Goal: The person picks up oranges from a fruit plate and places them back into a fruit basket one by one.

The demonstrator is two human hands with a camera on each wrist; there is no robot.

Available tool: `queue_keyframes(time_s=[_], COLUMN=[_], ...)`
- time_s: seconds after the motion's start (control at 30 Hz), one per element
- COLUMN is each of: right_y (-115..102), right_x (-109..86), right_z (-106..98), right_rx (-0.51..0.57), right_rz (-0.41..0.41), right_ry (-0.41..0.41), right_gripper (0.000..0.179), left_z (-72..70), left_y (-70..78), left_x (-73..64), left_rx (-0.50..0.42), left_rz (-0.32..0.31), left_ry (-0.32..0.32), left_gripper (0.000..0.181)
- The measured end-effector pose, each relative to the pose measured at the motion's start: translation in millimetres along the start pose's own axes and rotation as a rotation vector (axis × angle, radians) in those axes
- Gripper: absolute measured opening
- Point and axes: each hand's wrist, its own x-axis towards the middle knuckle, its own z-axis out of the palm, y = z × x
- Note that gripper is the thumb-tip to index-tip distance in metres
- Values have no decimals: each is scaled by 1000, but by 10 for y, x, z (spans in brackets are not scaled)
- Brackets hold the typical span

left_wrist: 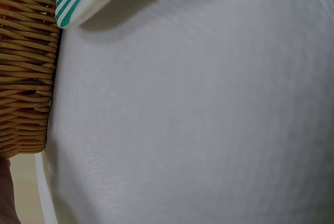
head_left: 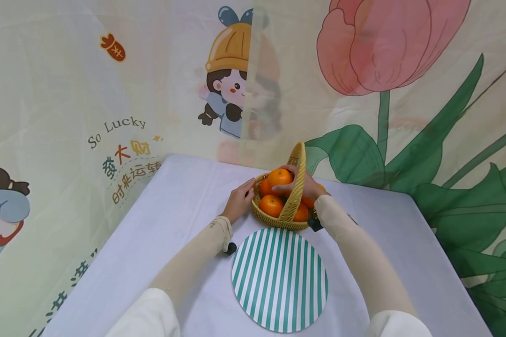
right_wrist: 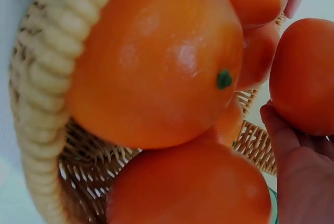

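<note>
A wicker basket (head_left: 264, 219) with a tall arched handle holds several oranges (head_left: 271, 206), each with a small green stem end. Reaching in beside the handle, my right hand (head_left: 307, 183) grips one orange (right_wrist: 308, 78) at the top of the pile, thumb and fingers around it. On the basket's left side, my left hand (head_left: 238, 201) holds the rim with its fingertips. Only a bit of a left finger (left_wrist: 6, 192) shows in the left wrist view, against the woven side. In the right wrist view, another orange (right_wrist: 156, 62) rests close under the handle.
A round plate (head_left: 280, 281) with green and white stripes lies just in front of the basket. White cloth (head_left: 194, 201) covers the table. Printed cloth backdrops (head_left: 185, 93) with cartoon figures and a tulip hang behind the table and along its sides.
</note>
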Motion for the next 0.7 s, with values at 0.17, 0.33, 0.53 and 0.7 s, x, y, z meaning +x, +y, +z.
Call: queue_keyframes(time_s=[0.17, 0.33, 0.53, 0.7], right_y=[177, 174, 177, 175], right_x=[59, 66, 73, 76], right_z=[0, -13, -33, -68], right_rx=[-32, -45, -58, -108], right_rz=[25, 10, 13, -26], right_ry=[4, 0, -17, -20], right_gripper=[82, 82, 79, 73], left_z=[-15, -13, -6, -18], left_y=[16, -7, -1, 21], left_x=[-16, -8, -9, -13], left_rx=[0, -3, 3, 5], left_rz=[-9, 14, -8, -3], left_ry=[-1, 8, -1, -1], left_gripper=[42, 42, 43, 43])
